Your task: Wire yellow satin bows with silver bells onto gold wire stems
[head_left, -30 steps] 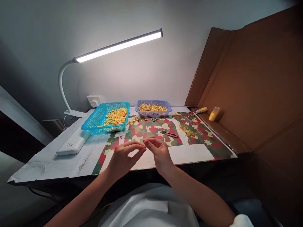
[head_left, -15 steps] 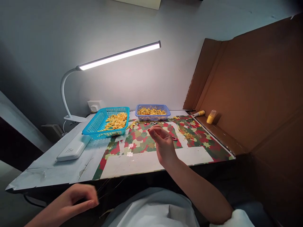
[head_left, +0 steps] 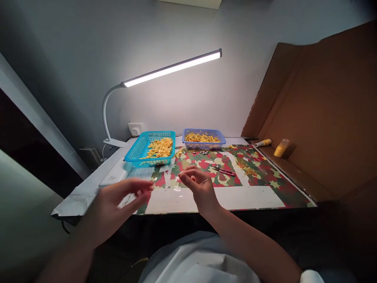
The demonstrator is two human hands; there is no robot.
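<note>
My right hand hovers over the near edge of the camouflage-patterned mat. Its fingers are curled and the thumb and forefinger are pinched on something too small to make out. My left hand is to its left, over the table's front edge and slightly blurred. Its thumb and fingertips come together in a pinch that points toward the right hand, with a small gap between the two hands. Red-handled snips lie on the mat just beyond the right hand.
A turquoise basket of yellow pieces and a purple basket of yellow bits stand at the back. A white bar lamp arches overhead. A white power bank lies at the left. Two yellow spools rest against the cardboard wall.
My left hand swung down and left off the table, then came back up toward my right hand. The right hand rose a little, then settled lower. The view has turned leftward.
</note>
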